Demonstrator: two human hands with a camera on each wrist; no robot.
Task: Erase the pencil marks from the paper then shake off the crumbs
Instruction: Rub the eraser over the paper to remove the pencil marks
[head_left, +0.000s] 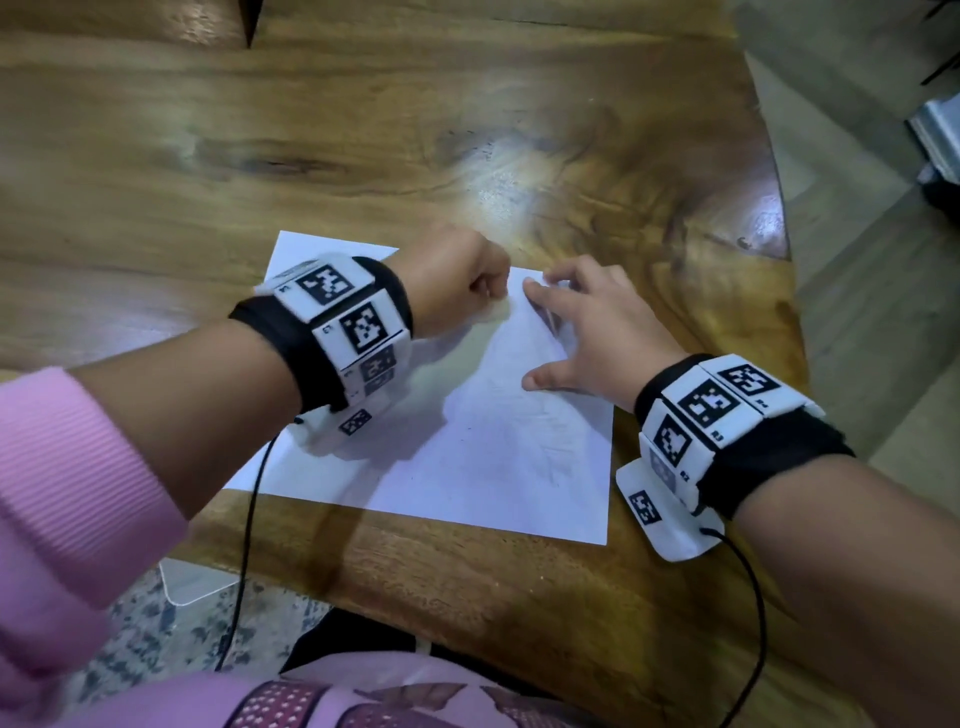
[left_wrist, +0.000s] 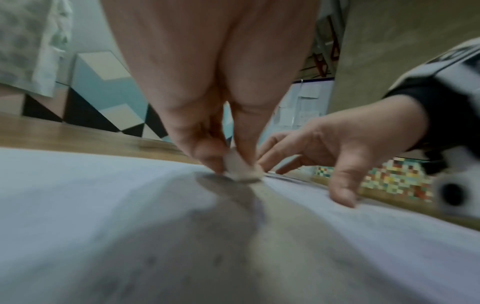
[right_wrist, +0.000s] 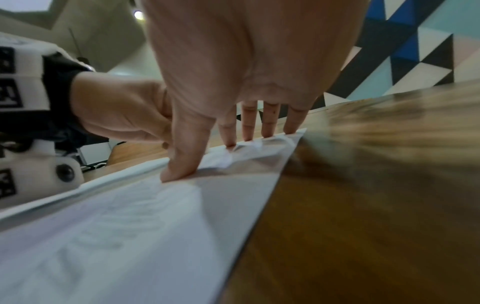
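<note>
A white sheet of paper (head_left: 467, 457) with faint pencil marks (head_left: 550, 441) lies on the wooden table (head_left: 311, 156). My left hand (head_left: 462, 280) is curled near the sheet's far edge and pinches a small white eraser (left_wrist: 237, 166) against the paper (left_wrist: 78, 205). My right hand (head_left: 587, 327) lies spread on the sheet's far right corner, its fingertips (right_wrist: 179, 170) pressing the paper (right_wrist: 130, 226) flat. The eraser is hidden in the head view.
The table's right edge (head_left: 779, 218) curves away close to the right hand, with grey floor (head_left: 857, 260) beyond. The near table edge (head_left: 415, 613) runs just below the sheet. Cables (head_left: 249, 519) hang from both wrist cameras.
</note>
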